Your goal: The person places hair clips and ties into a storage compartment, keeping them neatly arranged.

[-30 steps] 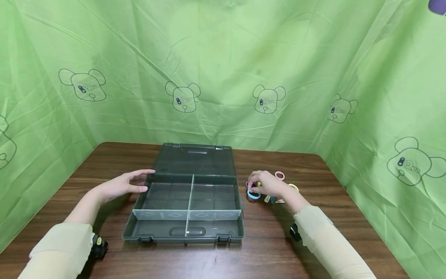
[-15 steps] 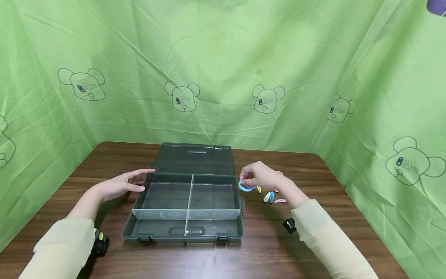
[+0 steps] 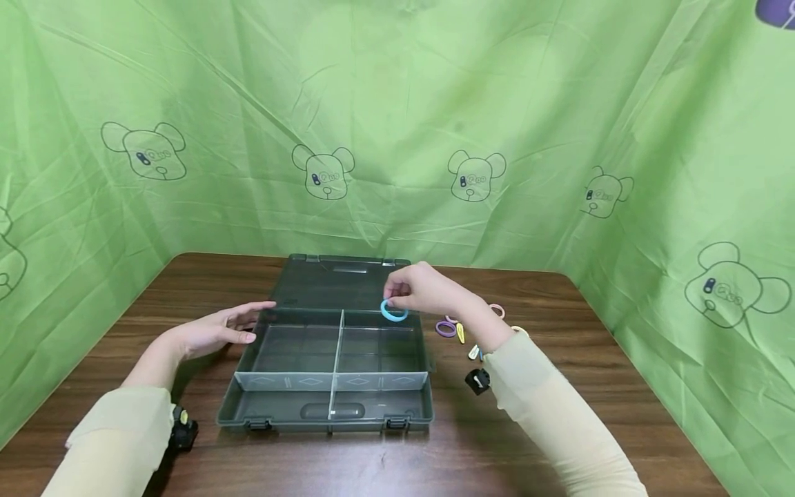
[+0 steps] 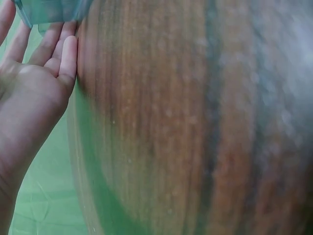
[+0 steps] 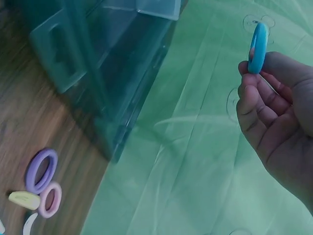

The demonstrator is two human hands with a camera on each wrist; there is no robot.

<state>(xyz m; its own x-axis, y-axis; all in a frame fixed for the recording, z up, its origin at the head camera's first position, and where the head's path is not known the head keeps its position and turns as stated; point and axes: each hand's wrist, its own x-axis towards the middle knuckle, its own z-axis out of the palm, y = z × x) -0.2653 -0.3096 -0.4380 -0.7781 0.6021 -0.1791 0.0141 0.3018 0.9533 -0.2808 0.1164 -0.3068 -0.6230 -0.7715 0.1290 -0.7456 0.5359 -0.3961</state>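
Note:
Between thumb and fingers my right hand (image 3: 425, 288) pinches a blue hair tie (image 3: 394, 312), held up over the back right compartment of a grey see-through box (image 3: 380, 426). The right wrist view shows the blue hair tie (image 5: 258, 48) standing up from the fingertips. My left hand (image 3: 214, 331) rests at the box's left side, its fingers spread and relaxed at the wall. In the left wrist view the left hand (image 4: 36, 93) lies with its palm in sight beside the box corner (image 4: 51, 10). The box's lid (image 3: 344, 283) is folded back flat behind it.
Right of the box lie a purple hair tie (image 3: 445, 328), a yellow hair clip (image 3: 460, 333), a pink hair tie (image 3: 497, 310) and several more clips and ties. Dividers (image 3: 379, 381) split the box. A green curtain (image 3: 397, 138) surrounds the wooden table (image 3: 298, 469).
The right hand has lifted the blue hair tie from the pile and carried it left to above the box. The left hand has stayed at the box's left side.

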